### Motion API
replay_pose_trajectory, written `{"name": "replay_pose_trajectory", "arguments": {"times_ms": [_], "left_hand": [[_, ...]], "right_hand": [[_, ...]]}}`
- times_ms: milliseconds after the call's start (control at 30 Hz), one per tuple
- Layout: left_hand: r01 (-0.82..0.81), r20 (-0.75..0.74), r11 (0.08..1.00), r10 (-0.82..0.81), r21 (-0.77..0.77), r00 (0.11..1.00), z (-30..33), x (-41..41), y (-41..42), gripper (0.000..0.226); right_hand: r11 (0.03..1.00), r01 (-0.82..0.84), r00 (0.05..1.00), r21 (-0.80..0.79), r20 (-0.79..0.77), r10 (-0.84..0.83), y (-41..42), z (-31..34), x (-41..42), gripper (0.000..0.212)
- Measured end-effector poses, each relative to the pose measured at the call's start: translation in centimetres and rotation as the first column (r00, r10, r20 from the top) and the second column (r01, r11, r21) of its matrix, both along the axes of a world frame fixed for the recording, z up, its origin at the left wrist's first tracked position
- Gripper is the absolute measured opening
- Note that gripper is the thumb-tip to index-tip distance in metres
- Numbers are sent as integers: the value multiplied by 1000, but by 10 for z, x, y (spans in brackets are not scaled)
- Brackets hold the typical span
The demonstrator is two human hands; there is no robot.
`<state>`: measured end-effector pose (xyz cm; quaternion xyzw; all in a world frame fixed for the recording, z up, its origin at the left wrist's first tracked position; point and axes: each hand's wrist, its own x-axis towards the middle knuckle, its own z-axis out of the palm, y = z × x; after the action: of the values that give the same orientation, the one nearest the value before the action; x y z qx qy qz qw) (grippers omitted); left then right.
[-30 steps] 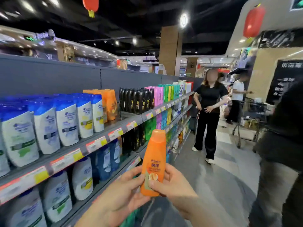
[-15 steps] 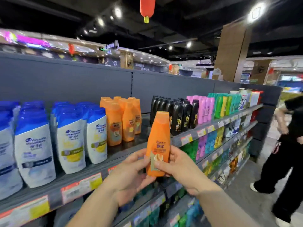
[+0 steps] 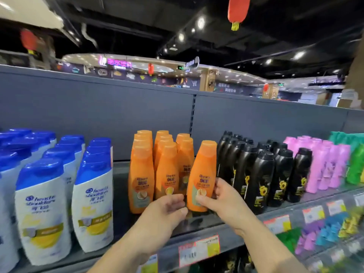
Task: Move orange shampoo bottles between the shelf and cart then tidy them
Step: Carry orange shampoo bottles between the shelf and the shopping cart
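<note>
An orange shampoo bottle point(image 3: 202, 170) stands upright at the front of the grey top shelf point(image 3: 197, 231), just right of several more orange shampoo bottles point(image 3: 157, 164) lined in rows. My right hand point(image 3: 222, 200) grips its lower right side, thumb on the label. My left hand point(image 3: 167, 211) pinches its lower left edge with thumb and fingertips. The bottle's base is partly hidden behind my hands, so I cannot tell whether it rests on the shelf.
Black bottles point(image 3: 262, 174) stand close on the right, then pink bottles point(image 3: 323, 164) and green ones. White bottles with blue caps point(image 3: 59, 190) fill the left. Price tags point(image 3: 199, 251) line the shelf edge. Lower shelves hold more bottles.
The view has turned left to face the shelf. Both hands carried the orange bottle up and forward, from in front of the shelf edge to beside the orange rows.
</note>
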<state>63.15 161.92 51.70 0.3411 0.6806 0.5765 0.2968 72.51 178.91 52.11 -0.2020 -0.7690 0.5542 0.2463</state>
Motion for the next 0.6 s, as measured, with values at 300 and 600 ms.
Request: {"name": "replay_pose_trajectory", "arguments": {"times_ms": [300,600], "left_hand": [[-162,-102,974,147,-161,984,-3,-7,17,19],[-212,-104,964,198,-158,975,-4,2,13,13]], "right_hand": [[985,-169,982,36,90,165,46,-12,-40,49],[977,-205,975,53,97,199,56,-14,-53,44]]}}
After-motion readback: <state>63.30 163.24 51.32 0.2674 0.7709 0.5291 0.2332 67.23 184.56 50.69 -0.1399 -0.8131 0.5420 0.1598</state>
